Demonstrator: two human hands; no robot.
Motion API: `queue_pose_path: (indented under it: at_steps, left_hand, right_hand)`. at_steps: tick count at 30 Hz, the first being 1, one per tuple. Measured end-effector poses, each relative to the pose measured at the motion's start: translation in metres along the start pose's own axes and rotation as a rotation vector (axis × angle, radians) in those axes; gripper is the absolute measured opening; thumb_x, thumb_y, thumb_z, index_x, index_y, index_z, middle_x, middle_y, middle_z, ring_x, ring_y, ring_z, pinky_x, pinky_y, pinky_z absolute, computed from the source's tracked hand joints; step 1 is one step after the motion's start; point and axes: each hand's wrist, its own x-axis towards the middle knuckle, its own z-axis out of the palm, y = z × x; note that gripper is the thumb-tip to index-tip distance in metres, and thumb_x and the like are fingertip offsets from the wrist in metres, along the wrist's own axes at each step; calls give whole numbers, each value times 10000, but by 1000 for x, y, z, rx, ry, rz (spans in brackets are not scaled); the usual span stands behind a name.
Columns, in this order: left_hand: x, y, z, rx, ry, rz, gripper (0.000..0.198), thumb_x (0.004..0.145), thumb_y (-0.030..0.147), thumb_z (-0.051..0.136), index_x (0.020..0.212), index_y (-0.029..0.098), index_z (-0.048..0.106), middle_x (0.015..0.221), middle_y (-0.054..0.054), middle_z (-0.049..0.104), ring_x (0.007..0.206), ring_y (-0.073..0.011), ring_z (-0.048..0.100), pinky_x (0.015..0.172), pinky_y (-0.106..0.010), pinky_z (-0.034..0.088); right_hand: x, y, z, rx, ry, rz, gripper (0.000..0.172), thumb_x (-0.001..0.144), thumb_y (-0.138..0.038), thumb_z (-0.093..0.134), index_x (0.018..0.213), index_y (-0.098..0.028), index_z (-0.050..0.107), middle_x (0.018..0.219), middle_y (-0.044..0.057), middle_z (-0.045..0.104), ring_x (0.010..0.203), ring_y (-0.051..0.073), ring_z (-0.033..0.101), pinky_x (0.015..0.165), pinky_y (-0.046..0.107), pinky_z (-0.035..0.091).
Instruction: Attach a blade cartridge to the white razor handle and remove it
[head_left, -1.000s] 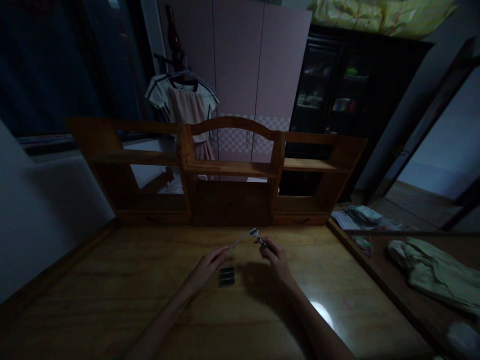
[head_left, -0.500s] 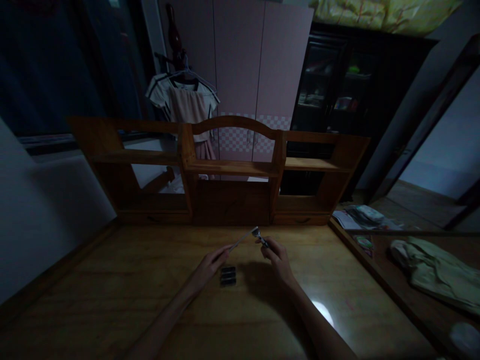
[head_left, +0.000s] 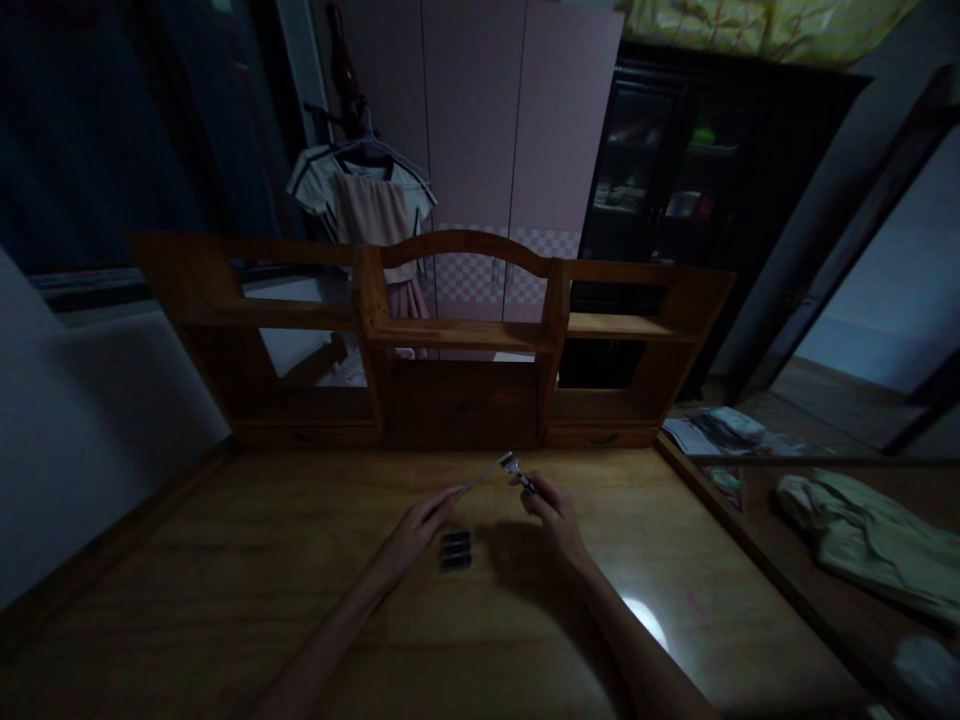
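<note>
In the head view, my right hand (head_left: 553,508) is closed around the dark handle of a razor (head_left: 526,481), its silvery head pointing up and left. My left hand (head_left: 420,525) pinches a thin, pale stick (head_left: 480,476); its kind is too dim to make out. The stick slants up to the right, and its far end meets or nearly meets the razor head; I cannot tell if they touch. Below, between my hands, a small black case (head_left: 456,550) with a few dark strips across it, like razor cartridges, lies on the wooden table (head_left: 315,580).
A wooden shelf unit (head_left: 461,335) with small drawers runs along the table's back edge. To the right, a lower surface holds a pale green cloth (head_left: 862,535) and papers (head_left: 701,435). A white wall (head_left: 90,430) stands at the left.
Both hands keep nearly the same place and grip. The razor head tilts slightly against the stick's tip, and the whole view has shifted a little.
</note>
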Motion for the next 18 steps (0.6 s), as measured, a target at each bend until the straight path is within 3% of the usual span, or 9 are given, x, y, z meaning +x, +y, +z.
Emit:
queue_pose_path:
  at_steps: [8,13,18]
  left_hand:
    - [-1,6,1,-43,-76,-3,422,864,431,449,1211,215,555,1273,-41,537,1193,-226,458,1047,-373,298]
    - [1,0,0,-45,-7,-39,453,839,459,479,1188,187,574,1244,-58,560,1170,-242,477,1034,-382,313]
    - [1,2,1,-52,-73,-1,429,853,438,465,1191,197,571,1243,-55,560,1158,-232,489,1021,-365,330]
  right_hand:
    - [0,4,-1,-4,32,28,236,778,-256,487,957,-166,613,664,-8,454,625,138,414,571,234,315]
    - [0,5,0,0,15,17,236,777,-253,476,943,-161,616,648,-10,437,612,136,402,559,233,308]
    - [-1,2,0,-5,-2,12,236,780,-236,471,954,-169,616,654,-10,439,622,136,410,566,235,306]
